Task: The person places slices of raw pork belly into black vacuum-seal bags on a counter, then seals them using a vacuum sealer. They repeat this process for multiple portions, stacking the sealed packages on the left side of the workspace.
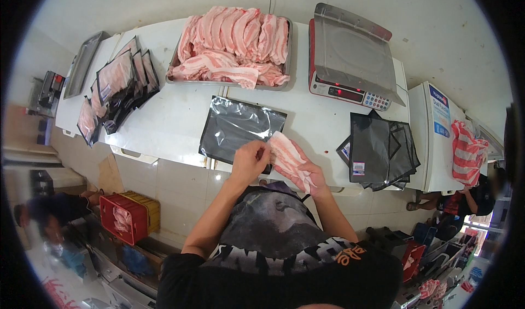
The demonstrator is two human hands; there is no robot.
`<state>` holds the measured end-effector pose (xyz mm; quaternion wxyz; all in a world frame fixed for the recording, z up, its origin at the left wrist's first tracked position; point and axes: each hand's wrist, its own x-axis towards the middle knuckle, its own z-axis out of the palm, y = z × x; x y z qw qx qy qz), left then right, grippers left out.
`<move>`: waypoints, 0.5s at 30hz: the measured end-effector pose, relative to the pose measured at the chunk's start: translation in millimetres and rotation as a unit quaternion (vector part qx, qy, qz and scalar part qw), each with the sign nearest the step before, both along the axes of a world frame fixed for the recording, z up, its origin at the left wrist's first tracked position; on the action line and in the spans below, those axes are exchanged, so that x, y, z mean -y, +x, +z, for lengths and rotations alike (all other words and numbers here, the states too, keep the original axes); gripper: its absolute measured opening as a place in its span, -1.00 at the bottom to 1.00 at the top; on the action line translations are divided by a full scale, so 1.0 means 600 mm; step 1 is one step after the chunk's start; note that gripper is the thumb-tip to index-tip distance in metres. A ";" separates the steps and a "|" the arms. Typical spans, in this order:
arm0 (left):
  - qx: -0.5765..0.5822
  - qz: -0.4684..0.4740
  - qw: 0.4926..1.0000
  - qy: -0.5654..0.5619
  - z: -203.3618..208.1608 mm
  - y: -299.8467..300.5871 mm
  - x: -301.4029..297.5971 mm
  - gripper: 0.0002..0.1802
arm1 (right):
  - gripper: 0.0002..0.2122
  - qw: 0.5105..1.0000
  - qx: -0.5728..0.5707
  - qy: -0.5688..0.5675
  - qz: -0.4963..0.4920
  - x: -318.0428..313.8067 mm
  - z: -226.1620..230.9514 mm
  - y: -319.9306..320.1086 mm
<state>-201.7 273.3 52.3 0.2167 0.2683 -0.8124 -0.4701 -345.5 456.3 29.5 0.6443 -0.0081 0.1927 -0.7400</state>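
Observation:
My right hand (307,175) is wrapped around a few slices of pork belly (288,155), pink with white fat bands, held over the table's near edge. Just left of the meat, my left hand (251,160) has its fingers curled together. What those fingers pinch, if anything, is hidden. Beneath and beyond it lies a flat, shiny black plastic bag (240,124) on the white table. A metal tray (291,41) heaped with pork belly slices stands behind the bag.
A red scale (350,93) with a metal pan stands back right, before a stack of black bags (377,150). Filled meat packs (117,78) are piled at left beside an empty metal tray (86,63). A red crate (116,221) sits on the floor. Other people are at both sides.

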 end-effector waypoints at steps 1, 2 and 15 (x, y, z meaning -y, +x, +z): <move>-0.012 -0.022 0.999 -0.033 0.000 0.001 0.000 -0.88 | -0.17 1.000 -0.024 0.005 0.014 0.001 -0.005 -0.002; -0.025 -0.044 0.997 -0.065 -0.001 0.003 0.000 -0.88 | -0.18 0.999 -0.016 0.003 0.037 0.006 -0.010 -0.007; -0.006 -0.111 0.993 -0.035 -0.012 0.024 -0.032 -0.89 | -0.31 0.995 -0.056 0.076 0.032 0.018 -0.038 0.009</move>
